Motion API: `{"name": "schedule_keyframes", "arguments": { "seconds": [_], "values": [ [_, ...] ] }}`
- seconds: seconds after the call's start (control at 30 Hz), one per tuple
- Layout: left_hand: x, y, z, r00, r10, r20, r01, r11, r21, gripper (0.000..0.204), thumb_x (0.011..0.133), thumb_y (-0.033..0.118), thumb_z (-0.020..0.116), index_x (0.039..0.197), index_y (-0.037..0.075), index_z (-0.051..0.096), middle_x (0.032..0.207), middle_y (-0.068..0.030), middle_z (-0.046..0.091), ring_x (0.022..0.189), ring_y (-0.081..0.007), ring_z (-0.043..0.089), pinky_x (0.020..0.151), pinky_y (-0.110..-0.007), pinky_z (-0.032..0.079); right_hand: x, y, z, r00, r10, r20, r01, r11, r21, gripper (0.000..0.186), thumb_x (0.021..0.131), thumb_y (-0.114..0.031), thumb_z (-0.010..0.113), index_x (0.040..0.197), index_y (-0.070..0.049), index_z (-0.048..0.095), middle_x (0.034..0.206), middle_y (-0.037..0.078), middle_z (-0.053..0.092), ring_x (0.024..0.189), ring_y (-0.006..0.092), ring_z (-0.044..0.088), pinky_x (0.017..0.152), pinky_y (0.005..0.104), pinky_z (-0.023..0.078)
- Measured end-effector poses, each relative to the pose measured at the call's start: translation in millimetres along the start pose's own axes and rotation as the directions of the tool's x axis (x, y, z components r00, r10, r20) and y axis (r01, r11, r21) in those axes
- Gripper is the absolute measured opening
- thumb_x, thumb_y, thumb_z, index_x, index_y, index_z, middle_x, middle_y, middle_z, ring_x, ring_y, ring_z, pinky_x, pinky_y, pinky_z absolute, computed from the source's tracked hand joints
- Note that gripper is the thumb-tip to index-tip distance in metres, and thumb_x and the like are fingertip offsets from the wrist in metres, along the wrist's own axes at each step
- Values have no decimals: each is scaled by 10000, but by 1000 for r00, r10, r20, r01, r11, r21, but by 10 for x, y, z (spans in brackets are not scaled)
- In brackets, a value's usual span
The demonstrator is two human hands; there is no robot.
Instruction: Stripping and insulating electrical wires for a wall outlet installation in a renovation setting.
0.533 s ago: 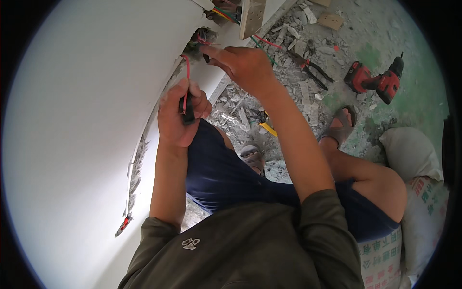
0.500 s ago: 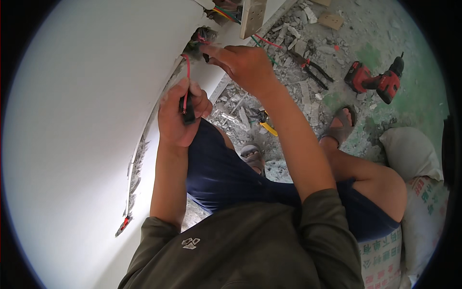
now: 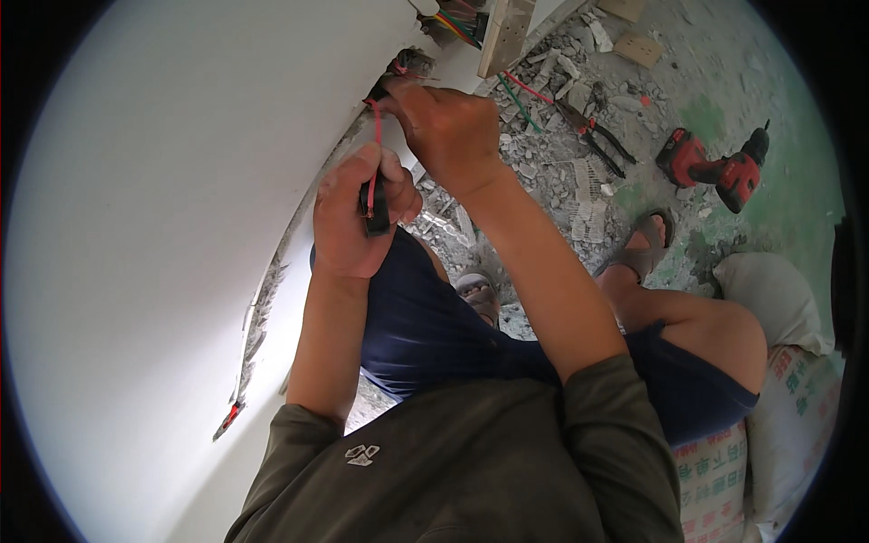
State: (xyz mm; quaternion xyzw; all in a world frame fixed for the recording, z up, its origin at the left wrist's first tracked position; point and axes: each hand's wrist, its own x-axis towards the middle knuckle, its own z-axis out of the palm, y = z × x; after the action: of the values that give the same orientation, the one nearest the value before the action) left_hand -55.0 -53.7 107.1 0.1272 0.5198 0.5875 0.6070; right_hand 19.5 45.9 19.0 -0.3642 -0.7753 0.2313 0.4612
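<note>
My left hand (image 3: 347,213) is closed round a red electrical wire (image 3: 377,131), whose bare copper end points down towards me. A small black block-like object (image 3: 377,217) is held against the palm behind that wire; its kind is unclear. The wire runs up to the edge of the wall. My right hand (image 3: 457,134) is up at a rough hole (image 3: 415,61) in the wall, with more wires inside. Its fingers are bent together near a dark bit at the wall edge, and what they grip is hidden.
Beyond my right hand stands a beige socket panel (image 3: 507,34) with coloured wires (image 3: 460,27) beside it. Rubble (image 3: 543,136), pliers (image 3: 593,136) and a red cordless drill (image 3: 715,167) lie on the floor. Printed sacks (image 3: 792,398) are at my right. A red-handled tool (image 3: 229,419) sticks out at the lower wall.
My right hand has moved slightly left and down towards the wall edge, its fingers now closer to the red wire. My left hand keeps hold of the wire and black object.
</note>
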Motion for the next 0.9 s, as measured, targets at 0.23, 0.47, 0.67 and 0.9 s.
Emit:
{"name": "schedule_keyframes", "arguments": {
  "seconds": [0.23, 0.47, 0.67, 0.9],
  "values": [
    [49, 9, -23, 1000, 8, 27, -8, 1000, 5, 329, 946, 270, 468, 753, 16, 545, 554, -67, 434, 513, -159, 413, 539, -325, 383, -71, 268, -89, 998, 8, 60, -23, 964, 263, 300, 742, -110, 731, 1030, -179, 681, 799, 51, 698, 642, 205, 675, 516, 296, 517],
    [61, 10, -39, 999, -14, 45, 17, 998, -62, 315, 947, 249, 452, 763, 11, 550, 563, -52, 435, 515, -148, 409, 541, -319, 382, 26, 259, -24, 999, -48, 14, 43, 973, 225, 170, 746, -188, 708, 914, -198, 684, 709, -7, 682, 599, 178, 660, 467, 290, 486],
    [43, 24, -87, 991, 5, 132, 6, 997, -83, 325, 967, 285, 393, 808, 55, 561, 595, 15, 358, 507, -106, 347, 521, -282, 333, 21, 18, -17, 995, 67, 80, -70, 997, 28, 217, 771, -128, 705, 977, -192, 685, 739, -6, 689, 636, 182, 669, 503, 287, 510],
    [29, 29, -102, 991, -45, 126, 69, 978, -197, 310, 952, 248, 403, 789, 30, 551, 566, -5, 351, 500, -133, 380, 531, -316, 356, -68, 37, 161, 988, 128, -80, -116, 983, 146, 113, 771, -197, 693, 882, -187, 673, 672, -10, 673, 553, 183, 647, 440, 299, 472]
  ]
}}
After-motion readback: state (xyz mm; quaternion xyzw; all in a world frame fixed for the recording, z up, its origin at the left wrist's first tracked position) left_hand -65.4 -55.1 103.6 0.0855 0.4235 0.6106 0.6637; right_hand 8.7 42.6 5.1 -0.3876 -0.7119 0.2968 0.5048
